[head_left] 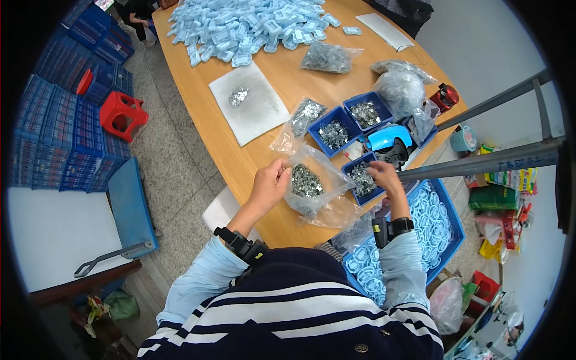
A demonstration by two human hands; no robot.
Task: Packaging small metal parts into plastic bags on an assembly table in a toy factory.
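My left hand (271,182) is closed on the rim of a clear plastic bag (324,201), which stands open at the table's near edge. Inside the bag lies a heap of small silvery metal parts (306,181). Over the right side of a small blue bin (367,197) is my right hand (386,178), its fingers curled down at the metal pieces (361,178) in it. What those fingertips grip, if anything, is hidden. Just behind, two more blue bins (324,145) hold similar metal parts. Another clear bag of metal parts (308,115) lies beyond my left hand.
A white mat (258,114) bears a small metal pile. Light-blue plastic parts (246,27) are heaped at the table's far end. Blue rings fill a large crate (454,231) at right. A grey metal bar (492,161) crosses the right side. A red stool (122,114) stands left.
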